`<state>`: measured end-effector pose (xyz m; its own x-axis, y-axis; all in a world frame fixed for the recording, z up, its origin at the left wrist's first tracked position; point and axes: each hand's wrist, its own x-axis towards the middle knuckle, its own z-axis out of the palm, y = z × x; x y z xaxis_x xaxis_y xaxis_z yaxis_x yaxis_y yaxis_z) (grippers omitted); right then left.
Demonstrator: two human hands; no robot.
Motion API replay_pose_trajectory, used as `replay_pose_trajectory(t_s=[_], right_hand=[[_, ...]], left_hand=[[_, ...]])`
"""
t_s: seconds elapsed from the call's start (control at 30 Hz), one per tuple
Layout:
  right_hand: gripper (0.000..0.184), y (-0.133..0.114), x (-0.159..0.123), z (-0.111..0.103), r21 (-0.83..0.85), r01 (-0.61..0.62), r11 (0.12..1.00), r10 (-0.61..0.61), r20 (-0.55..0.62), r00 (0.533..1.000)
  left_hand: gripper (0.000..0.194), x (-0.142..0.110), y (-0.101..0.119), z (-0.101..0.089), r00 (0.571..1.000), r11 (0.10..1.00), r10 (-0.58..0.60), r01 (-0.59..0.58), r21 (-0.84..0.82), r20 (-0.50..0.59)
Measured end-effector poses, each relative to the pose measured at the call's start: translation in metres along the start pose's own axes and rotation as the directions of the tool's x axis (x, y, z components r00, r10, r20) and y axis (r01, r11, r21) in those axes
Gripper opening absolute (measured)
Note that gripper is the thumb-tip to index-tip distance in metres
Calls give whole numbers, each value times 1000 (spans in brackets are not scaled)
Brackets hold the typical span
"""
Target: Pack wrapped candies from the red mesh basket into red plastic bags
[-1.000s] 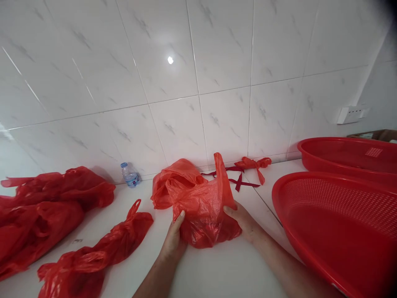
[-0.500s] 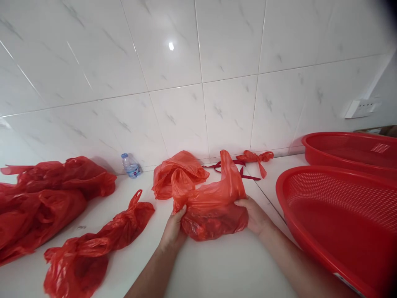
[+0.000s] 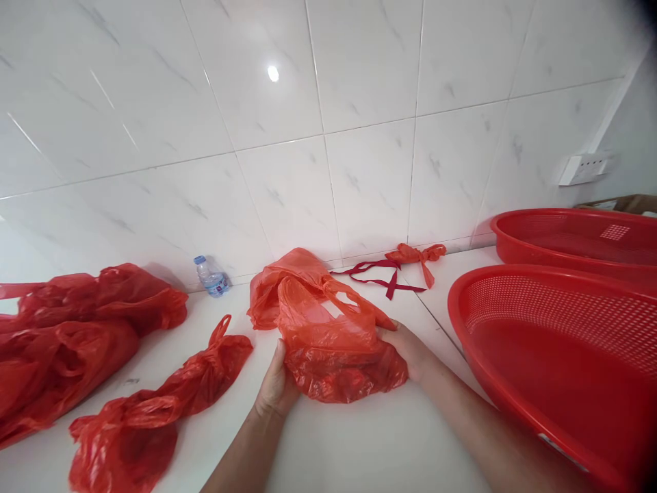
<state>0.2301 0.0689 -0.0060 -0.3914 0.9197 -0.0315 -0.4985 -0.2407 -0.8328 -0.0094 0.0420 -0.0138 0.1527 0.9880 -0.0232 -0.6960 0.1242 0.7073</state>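
A thin red plastic bag (image 3: 341, 370) lies on the white table in front of me, dark red contents showing dimly through its lower part. My left hand (image 3: 278, 383) is closed on its left side, thumb up along the film and fingers hidden beneath. At the right side, my right hand (image 3: 405, 346) grips the bag, its fingertips partly covered by plastic. One loop handle stands up and leans over toward the right hand. Just behind sits another crumpled red bag (image 3: 264, 294), touching or nearly touching the first.
Two red perforated plastic baskets (image 3: 462, 301) stand at the right. On the left lie a knotted red bag (image 3: 195, 373) and a larger heap of red bags (image 3: 87, 342). Along the tiled wall are a small water bottle (image 3: 212, 279), dark red ribbon (image 3: 393, 282) and a tied red bag (image 3: 410, 253).
The upright right handle has folded down and over, and the bag's top has spread. My right hand has shifted slightly on the plastic. The whole view has turned a little to the right.
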Motion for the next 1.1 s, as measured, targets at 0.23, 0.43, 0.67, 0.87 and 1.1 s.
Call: replay_pose_trajectory(t_s=[0.23,0.43,0.67,0.87,1.1], right_hand=[[32,-6,-2,0,90,62,994,-54,-93,994],[23,-7,-2,0,170,35,985,-16,-109,994],[46,-7,-9,7,91,20,996,-32,133,991],[30,1,-4,3,25,-90,996,91,-20,996],[13,2,0,0,287,-54,956,83,-92,992]], left_hand=[[38,-6,-1,8,993,982,-119,113,148,28],[24,1,-5,5,983,993,-18,39,112,-180],[25,1,-4,4,979,995,-26,45,87,-204],[20,2,-3,6,973,997,-54,66,45,-226],[13,1,-7,10,973,993,-100,112,46,-206]])
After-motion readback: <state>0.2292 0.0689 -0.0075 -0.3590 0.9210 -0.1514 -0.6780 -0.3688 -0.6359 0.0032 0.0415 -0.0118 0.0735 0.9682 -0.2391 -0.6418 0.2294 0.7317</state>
